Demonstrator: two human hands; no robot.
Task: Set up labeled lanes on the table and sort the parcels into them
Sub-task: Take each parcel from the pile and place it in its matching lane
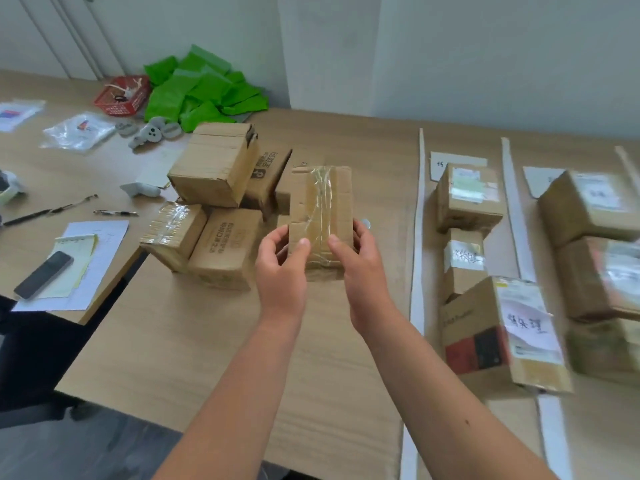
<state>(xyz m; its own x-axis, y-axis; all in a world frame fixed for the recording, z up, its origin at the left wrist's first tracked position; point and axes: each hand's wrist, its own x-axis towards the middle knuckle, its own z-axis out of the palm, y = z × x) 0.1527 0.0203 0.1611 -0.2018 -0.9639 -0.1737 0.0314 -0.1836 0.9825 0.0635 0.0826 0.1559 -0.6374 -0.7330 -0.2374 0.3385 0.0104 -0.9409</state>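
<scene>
Grips parcel (320, 216) by its lower end with left hand (282, 263) and right hand (360, 270), thumbs (304, 244) on the taped face, fingers (360, 230) curled round the sides, most of it standing above the grip. Holds it upright over middle of table (346, 341), likely to hunt for a label; notes pile (214, 168) toward left edge, lanes (504, 251) toward right edge.

Both my arms reach forward, bare.
My left hand (282, 263) and right hand (362, 271) grip one parcel (322, 206) between curled fingers and thumbs.

blurred parcels (595, 209) at the right edge, labels (602, 192) unreadable
</scene>
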